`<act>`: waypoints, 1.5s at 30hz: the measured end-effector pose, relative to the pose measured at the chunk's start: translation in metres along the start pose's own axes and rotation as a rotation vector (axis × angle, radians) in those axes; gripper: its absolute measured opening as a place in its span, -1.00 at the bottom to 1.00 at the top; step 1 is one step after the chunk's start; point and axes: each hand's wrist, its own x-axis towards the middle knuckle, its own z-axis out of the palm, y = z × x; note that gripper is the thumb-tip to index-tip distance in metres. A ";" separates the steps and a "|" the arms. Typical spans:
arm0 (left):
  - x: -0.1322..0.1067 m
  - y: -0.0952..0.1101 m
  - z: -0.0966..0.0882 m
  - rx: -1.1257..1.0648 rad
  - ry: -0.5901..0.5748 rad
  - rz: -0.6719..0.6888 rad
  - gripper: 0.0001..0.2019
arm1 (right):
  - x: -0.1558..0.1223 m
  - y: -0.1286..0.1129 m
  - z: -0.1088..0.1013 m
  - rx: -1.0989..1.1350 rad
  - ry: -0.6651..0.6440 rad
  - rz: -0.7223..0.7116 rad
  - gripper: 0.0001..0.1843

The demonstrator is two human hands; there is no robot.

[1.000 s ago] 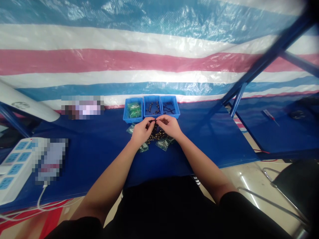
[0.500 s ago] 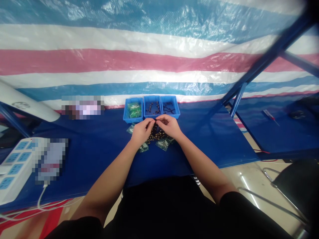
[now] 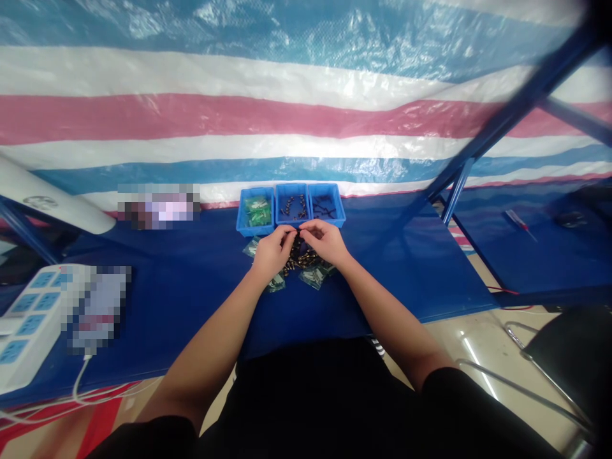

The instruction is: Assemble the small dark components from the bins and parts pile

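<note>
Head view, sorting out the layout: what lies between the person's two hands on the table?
In the head view, a heap of small brass and dark parts lies between the left hand and right hand.

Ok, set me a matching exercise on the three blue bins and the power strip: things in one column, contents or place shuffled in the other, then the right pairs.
Things:
1. left blue bin
2. middle blue bin
3. right blue bin
4. power strip

Contents or place:
a. holds black parts
b. lies near the left end of the table
c. holds green parts
d. holds small brownish parts

Pairs: 1-c, 2-d, 3-a, 4-b
</note>
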 end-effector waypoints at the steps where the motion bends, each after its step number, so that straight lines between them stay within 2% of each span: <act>1: 0.000 0.001 -0.001 0.007 -0.007 -0.006 -0.72 | 0.000 0.000 0.000 0.001 0.002 -0.006 -0.76; 27: 0.000 -0.001 0.001 -0.014 0.029 0.016 -0.69 | 0.001 0.002 0.000 -0.004 0.013 -0.028 -0.79; 33: 0.000 -0.006 0.004 -0.022 0.047 0.060 -0.74 | 0.001 0.002 -0.001 0.002 0.013 -0.013 -0.79; 45: 0.000 -0.001 0.000 -0.005 0.017 0.022 -0.73 | 0.001 0.002 0.000 -0.013 0.017 -0.036 -0.80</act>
